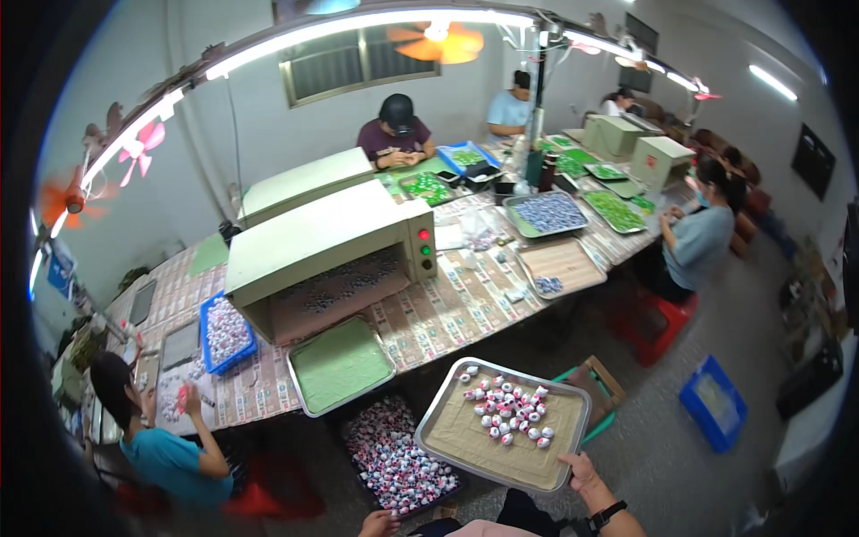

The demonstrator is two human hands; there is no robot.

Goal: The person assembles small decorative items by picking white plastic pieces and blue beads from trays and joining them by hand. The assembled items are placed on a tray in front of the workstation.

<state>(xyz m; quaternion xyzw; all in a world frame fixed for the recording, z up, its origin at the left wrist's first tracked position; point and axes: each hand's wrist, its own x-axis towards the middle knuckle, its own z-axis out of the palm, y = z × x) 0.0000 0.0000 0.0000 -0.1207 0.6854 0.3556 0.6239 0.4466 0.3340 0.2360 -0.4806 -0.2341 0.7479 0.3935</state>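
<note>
My right hand [582, 471] grips the lower right rim of a metal tray [429, 438] lined with brown paper. Small white and pink round pieces [510, 407] lie in a loose group on that paper, towards the tray's far side. The tray tilts slightly over the floor, its left side above a dark crate. My left hand [380, 523] is low in the view by the crate's near edge, fingers loosely stretched and nothing visible in them. Heaps of similar white, pink and dark pieces [394, 447] fill the crate.
A tray with a green lining [342, 365] overhangs the table edge. Behind it stands a box-shaped conveyor machine [331, 242] with lit buttons. A blue basket [712, 403] and a green-framed stool [601, 394] stand on the floor at right. Several people work around the table.
</note>
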